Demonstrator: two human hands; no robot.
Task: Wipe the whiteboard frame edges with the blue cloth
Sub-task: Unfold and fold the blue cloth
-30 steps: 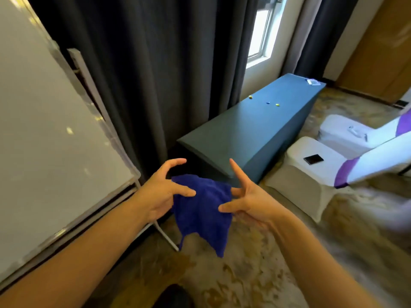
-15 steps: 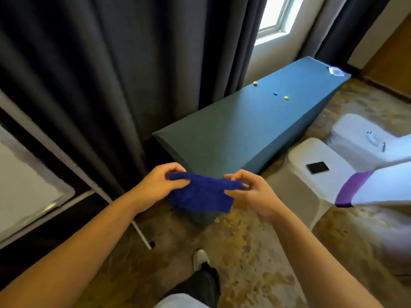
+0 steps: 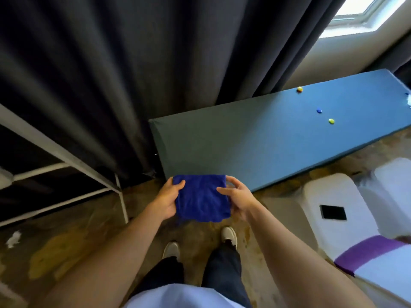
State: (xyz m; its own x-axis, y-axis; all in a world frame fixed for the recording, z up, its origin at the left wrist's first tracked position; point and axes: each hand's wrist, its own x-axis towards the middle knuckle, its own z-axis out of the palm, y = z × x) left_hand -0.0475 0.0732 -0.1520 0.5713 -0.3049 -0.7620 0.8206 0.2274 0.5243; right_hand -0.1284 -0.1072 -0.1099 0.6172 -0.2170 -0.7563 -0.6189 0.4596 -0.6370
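The blue cloth [image 3: 201, 197] is folded into a rough square and held flat between both hands in the middle of the view, above my feet. My left hand [image 3: 168, 200] grips its left edge with the thumb on top. My right hand [image 3: 238, 200] grips its right edge the same way. Of the whiteboard only the white metal stand legs [image 3: 66, 155] show at the left; the board face and its frame are out of view.
Dark grey curtains [image 3: 133, 74] hang straight ahead. A long teal-covered table [image 3: 255, 147] with a few small coloured bits runs to the right. White covered chairs [image 3: 347, 218], one with a black phone [image 3: 333, 212] on the seat, stand at right. Patterned carpet underfoot.
The view has swung down and right, so the whiteboard face has left the frame. The cloth, first hanging loose, is now folded flat between both hands.
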